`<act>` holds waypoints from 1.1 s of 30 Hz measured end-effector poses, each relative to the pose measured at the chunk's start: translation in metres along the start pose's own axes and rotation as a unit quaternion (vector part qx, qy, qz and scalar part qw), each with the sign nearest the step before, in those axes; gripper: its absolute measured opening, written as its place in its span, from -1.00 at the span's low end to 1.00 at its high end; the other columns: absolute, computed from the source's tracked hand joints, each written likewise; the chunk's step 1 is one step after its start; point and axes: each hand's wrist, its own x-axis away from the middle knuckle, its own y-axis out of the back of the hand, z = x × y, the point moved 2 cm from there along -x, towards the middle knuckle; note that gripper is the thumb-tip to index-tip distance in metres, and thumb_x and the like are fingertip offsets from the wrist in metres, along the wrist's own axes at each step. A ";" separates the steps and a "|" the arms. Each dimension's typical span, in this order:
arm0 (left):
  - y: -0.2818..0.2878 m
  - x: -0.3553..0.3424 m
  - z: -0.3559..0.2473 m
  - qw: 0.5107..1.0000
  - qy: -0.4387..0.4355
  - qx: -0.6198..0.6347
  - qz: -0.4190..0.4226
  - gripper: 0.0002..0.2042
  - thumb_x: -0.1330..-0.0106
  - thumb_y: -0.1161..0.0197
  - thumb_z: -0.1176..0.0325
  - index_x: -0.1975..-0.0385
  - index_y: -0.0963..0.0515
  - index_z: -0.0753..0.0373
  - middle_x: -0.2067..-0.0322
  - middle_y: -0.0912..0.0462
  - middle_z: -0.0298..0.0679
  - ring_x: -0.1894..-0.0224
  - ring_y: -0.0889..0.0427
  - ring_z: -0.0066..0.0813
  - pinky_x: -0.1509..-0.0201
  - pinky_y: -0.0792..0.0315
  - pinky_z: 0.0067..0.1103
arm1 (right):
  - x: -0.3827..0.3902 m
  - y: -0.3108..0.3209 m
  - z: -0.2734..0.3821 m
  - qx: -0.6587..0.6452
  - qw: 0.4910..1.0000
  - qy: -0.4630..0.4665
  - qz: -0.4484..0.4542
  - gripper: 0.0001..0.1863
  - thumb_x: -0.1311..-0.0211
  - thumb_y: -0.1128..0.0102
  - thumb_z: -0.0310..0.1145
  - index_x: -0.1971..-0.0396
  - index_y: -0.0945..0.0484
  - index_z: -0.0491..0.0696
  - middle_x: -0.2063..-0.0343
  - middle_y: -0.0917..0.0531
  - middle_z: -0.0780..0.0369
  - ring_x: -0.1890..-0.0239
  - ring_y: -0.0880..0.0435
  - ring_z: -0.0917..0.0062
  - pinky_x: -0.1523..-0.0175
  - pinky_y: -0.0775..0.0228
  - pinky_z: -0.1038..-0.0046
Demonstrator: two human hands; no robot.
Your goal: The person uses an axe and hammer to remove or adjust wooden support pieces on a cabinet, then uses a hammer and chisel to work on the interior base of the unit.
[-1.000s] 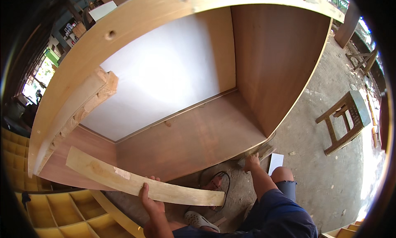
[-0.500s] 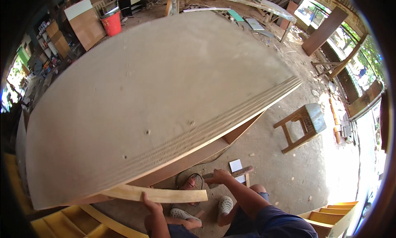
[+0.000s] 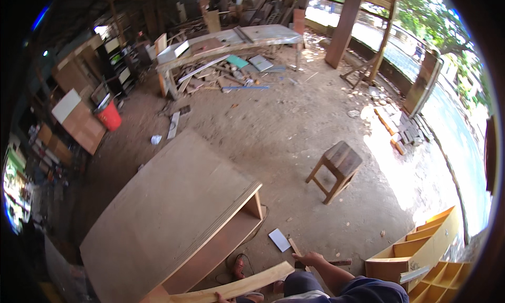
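Observation:
A large cabinet [image 3: 173,198] with a plain, greyish-brown panel on top lies at the lower left, its long front side hollow. A pale curved wooden strip [image 3: 247,283] runs along the lower edge, one end near the cabinet's front corner. Its underside rests in my left hand [image 3: 224,298], of which only a few fingers show, curled round the strip. To the right, my right hand [image 3: 310,259] is closed on a dark brown wooden stick [image 3: 341,262], partly hidden by my hand and forearm. A red corded power tool [image 3: 239,266] lies on the floor by the cabinet.
A wooden stool [image 3: 339,163] stands right of centre. Beside my right hand lies a white board piece [image 3: 279,240]. Yellow compartmented shelving [image 3: 421,245] stands at lower right. Farther off are a long workbench [image 3: 231,40], scrap wood and a red bucket [image 3: 109,116].
The view has tilted up and away, so the cabinet appears lower and smaller and more of the workshop shows. Both hands now sit lower in the picture, still holding the strip and the stick.

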 end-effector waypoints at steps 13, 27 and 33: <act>-0.316 0.193 -0.007 0.905 0.123 -0.050 0.403 -0.46 -0.39 -0.28 0.22 -0.31 -0.28 0.23 -0.25 -0.44 -0.05 -0.29 -0.46 -0.07 -0.35 -0.43 -0.16 | 0.073 0.029 -0.149 -0.192 0.974 -0.121 0.004 0.08 -0.08 0.34 0.69 0.06 -0.71 -0.04 0.07 -0.73 0.13 -0.16 -0.62 0.25 -0.22 -0.38 0.27; -0.707 0.156 -0.082 0.881 -0.090 -0.097 0.454 -0.60 -0.38 -0.31 0.27 -0.12 -0.39 0.26 0.03 -0.57 -0.21 0.01 -0.64 -0.32 0.05 -0.65 -0.34 | -0.053 0.223 -0.155 -0.368 0.913 -0.176 -0.025 -0.01 -0.20 0.16 0.56 -0.09 -0.62 -0.12 -0.02 -0.67 -0.03 -0.12 -0.60 0.11 -0.24 -0.33 0.25; -0.802 0.109 -0.133 0.886 -0.173 -0.155 0.402 -0.50 -0.35 -0.35 0.21 -0.18 -0.34 0.29 -0.02 -0.53 -0.23 -0.02 -0.55 -0.47 -0.02 -0.49 -0.51 | -0.092 0.354 -0.135 -0.284 0.934 -0.208 -0.057 -0.22 -0.19 -0.13 0.33 -0.10 -0.60 -0.09 0.07 -0.70 0.04 -0.04 -0.65 0.32 -0.10 -0.43 0.18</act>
